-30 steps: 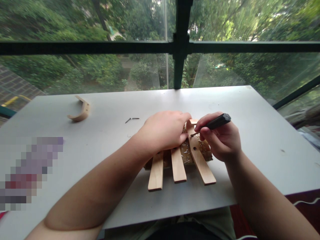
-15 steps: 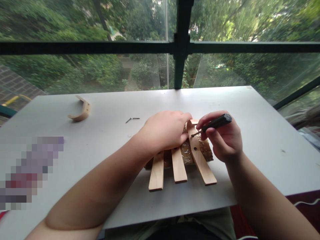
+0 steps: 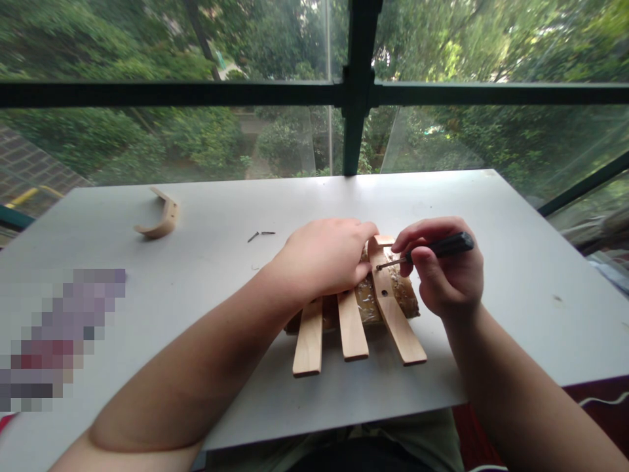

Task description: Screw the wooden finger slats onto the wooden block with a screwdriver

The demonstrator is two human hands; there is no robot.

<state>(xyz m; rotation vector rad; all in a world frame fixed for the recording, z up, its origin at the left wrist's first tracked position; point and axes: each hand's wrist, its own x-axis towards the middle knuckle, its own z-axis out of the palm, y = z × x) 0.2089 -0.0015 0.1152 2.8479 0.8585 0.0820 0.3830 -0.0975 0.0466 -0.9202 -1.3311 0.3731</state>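
My right hand (image 3: 445, 272) grips the black handle of a screwdriver (image 3: 451, 245). Its thin shaft slants down to the left, and the tip meets the upper hole of a curved wooden hook (image 3: 393, 321). A lower hole in that hook shows bare. My left hand (image 3: 327, 255) presses over a brown, shiny-coated block (image 3: 367, 303), with thumb and forefinger closed at the hook's left edge. Two more wooden hooks, the middle one (image 3: 354, 331) and the left one (image 3: 308, 341), stick out toward me from under my left hand, which hides their upper parts.
A loose curved wooden hook (image 3: 164, 219) lies at the back left of the white table (image 3: 221, 210). Two screws (image 3: 260, 235) rest beyond my left forearm. A blurred-out patch (image 3: 69, 334) covers something at the left. A dark-framed window (image 3: 361, 95) stands behind the table.
My right hand and the screwdriver handle have shifted a little right and lower, so the shaft lies flatter. The tip stays at the upper hole. My left hand has hardly moved.
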